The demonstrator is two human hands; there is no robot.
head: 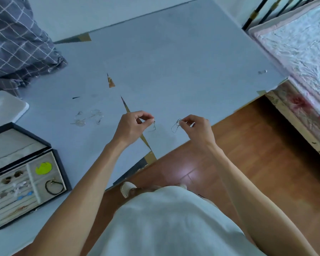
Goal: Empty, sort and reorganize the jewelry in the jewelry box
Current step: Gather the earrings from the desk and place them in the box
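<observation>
My left hand (pixel 132 124) pinched one thin chain (pixel 153 126); my right hand (pixel 196 126) pinched one wire loop (pixel 175 126); one jewelry box (pixel 60 163) lay open.

Black jewelry box (pixel 62 169); yellow-green disc (pixel 43 168); grey checked cloth (pixel 17 43)

no readable text, labels, brands or numbers anywhere in view

The box (pixel 60 169), black with a pale lining, lies open; inside it are a yellow disc (pixel 43 168), a black bracelet (pixel 54 187), blue studs (pixel 24 195) and other small pieces. Right of the box, thin chains (pixel 89 118) lie tangled; farther right, two fine pieces (pixel 175 126) dangle from pinching fingers.
</observation>
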